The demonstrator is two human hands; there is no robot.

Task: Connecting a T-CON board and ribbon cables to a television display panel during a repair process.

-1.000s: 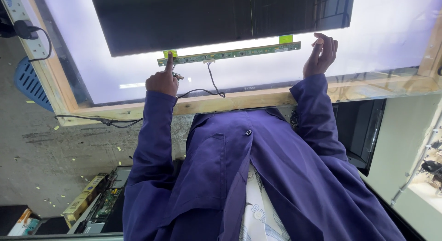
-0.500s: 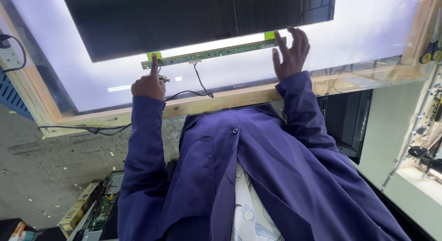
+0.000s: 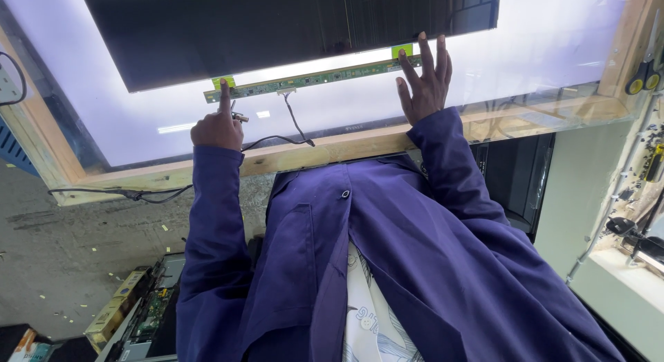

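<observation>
Circuit strip (image 3: 315, 79): long, narrow, green; laid across a lit white panel (image 3: 539, 50), just below the edge of a dark screen sheet (image 3: 277, 26); a yellow-green tab (image 3: 223, 82) is seen at one end and another (image 3: 401, 50) at the other; a thin black cable (image 3: 294, 123) is run from the strip's middle down to the frame.

Left hand (image 3: 217, 127): curled into a loose fist, index finger extended and pressed on the strip's end by the first tab; nothing is enclosed in its grip; a small metal piece (image 3: 240, 117) is seen just beside the knuckles.

Right hand (image 3: 423, 84): fingers spread apart and flat, fingertips laid on the strip's other end by the second tab; nothing is clasped.

Both arms are clad in dark blue sleeves (image 3: 449, 168).

Counter: the lit panel is bordered by a wooden frame (image 3: 346, 146); yellow-handled scissors (image 3: 643, 75) are hung at the far edge; a second black cable (image 3: 124, 193) is trailed along the frame; circuit boards (image 3: 149, 313) are seen on the grey floor (image 3: 76, 251) below.
</observation>
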